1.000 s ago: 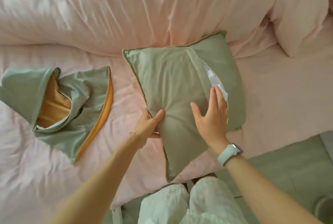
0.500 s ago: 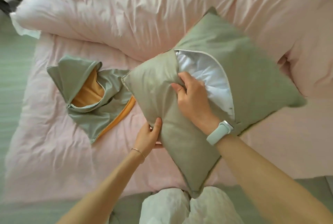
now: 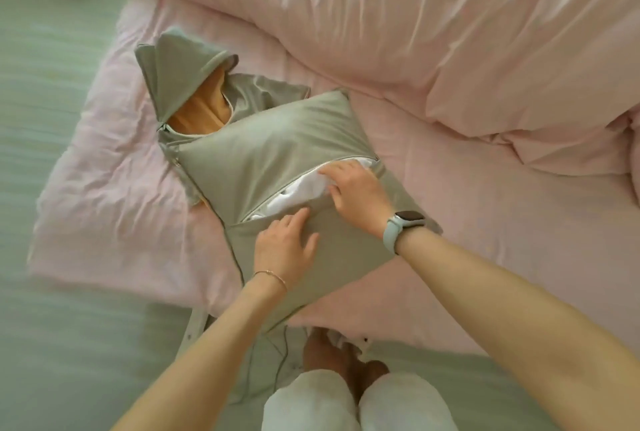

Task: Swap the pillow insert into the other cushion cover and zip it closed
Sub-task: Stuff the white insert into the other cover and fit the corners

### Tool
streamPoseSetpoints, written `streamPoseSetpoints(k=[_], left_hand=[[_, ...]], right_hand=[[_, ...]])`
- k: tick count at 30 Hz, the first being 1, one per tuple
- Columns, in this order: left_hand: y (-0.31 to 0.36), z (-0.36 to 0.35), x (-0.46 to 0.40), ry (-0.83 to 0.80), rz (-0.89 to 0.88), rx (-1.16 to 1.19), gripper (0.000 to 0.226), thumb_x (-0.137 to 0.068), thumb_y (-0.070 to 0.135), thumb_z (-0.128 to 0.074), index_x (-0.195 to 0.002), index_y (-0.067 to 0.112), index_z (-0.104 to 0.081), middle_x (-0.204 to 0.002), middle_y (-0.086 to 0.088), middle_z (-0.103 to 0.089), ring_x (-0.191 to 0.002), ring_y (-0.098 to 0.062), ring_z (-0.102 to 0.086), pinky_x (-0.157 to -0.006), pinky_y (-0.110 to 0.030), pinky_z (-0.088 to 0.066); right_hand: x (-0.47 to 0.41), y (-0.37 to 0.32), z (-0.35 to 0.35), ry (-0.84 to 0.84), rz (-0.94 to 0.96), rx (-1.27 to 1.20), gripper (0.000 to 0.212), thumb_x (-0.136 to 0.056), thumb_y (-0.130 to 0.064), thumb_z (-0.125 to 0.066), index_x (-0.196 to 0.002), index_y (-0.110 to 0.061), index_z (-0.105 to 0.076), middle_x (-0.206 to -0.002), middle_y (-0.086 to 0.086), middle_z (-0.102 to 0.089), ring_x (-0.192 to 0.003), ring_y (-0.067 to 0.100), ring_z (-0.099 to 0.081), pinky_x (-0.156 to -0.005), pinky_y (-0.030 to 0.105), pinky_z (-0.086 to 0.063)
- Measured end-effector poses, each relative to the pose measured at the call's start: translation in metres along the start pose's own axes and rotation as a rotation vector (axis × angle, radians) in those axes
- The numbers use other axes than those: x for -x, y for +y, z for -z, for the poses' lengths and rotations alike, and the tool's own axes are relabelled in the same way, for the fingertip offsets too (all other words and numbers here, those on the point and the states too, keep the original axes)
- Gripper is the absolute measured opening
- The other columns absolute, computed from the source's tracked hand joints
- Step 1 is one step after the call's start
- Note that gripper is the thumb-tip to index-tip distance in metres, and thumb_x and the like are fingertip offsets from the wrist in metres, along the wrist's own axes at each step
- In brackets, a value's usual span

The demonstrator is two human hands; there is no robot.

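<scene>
Pink bedding (image 3: 450, 209) carries the filled cushion (image 3: 277, 153), its zip gaping over the white insert (image 3: 298, 193). Right hand (image 3: 356, 195) lies flat-fingered on the insert; left hand (image 3: 284, 247) presses flat nearby. Empty cover (image 3: 194, 91) lies far left, partly beneath. Swap apparently barely begun.

Soft, even daylight; scene bright, no glare. Faint shadows only under the forearms and in the folds of the pink duvet (image 3: 433, 15). Motion blur at the left edge and near floor (image 3: 52, 344). Wide-angle bowing toward the corners.
</scene>
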State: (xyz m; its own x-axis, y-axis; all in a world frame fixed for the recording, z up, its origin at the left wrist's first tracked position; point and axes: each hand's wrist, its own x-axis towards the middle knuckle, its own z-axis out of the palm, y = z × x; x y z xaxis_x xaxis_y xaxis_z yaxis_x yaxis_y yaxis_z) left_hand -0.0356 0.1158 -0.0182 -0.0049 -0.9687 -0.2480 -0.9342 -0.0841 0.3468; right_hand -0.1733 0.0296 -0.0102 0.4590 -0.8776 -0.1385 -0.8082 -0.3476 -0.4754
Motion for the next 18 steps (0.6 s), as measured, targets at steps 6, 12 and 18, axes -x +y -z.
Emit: streamPoseSetpoints(k=[6,12,18], left_hand=[[0.007,-0.05,0.019,0.271,-0.228,-0.211,0.047,-0.083,0.028,-0.044,-0.127,0.017,-0.054,-0.131,-0.01,-0.054,-0.12,-0.037,-0.048,-0.099,-0.06,-0.032],[-0.011,-0.087,0.032,0.236,-0.35,-0.338,0.052,-0.087,0.04,-0.051,-0.137,0.03,-0.042,-0.147,-0.003,-0.035,-0.138,-0.032,-0.023,-0.103,-0.069,-0.01],[-0.049,-0.082,-0.009,0.236,-0.321,-0.353,0.052,-0.088,0.049,-0.042,-0.136,0.031,-0.043,-0.146,-0.002,-0.038,-0.137,-0.028,-0.029,-0.106,-0.064,-0.014]], right_hand=[[0.087,0.04,-0.044,0.435,0.104,-0.028,0.043,-0.078,-0.004,-0.043,-0.119,-0.013,-0.05,-0.122,0.007,-0.046,-0.116,0.024,-0.044,-0.1,0.04,-0.032],[0.118,0.077,-0.072,0.006,0.141,0.244,0.056,-0.087,-0.027,-0.038,-0.142,-0.024,-0.029,-0.15,0.008,-0.029,-0.139,0.027,-0.021,-0.107,0.063,-0.012],[0.066,0.065,-0.081,-0.23,0.019,0.319,0.057,-0.091,-0.046,-0.014,-0.146,-0.033,-0.005,-0.156,-0.002,-0.009,-0.144,0.021,-0.002,-0.109,0.059,0.009]])
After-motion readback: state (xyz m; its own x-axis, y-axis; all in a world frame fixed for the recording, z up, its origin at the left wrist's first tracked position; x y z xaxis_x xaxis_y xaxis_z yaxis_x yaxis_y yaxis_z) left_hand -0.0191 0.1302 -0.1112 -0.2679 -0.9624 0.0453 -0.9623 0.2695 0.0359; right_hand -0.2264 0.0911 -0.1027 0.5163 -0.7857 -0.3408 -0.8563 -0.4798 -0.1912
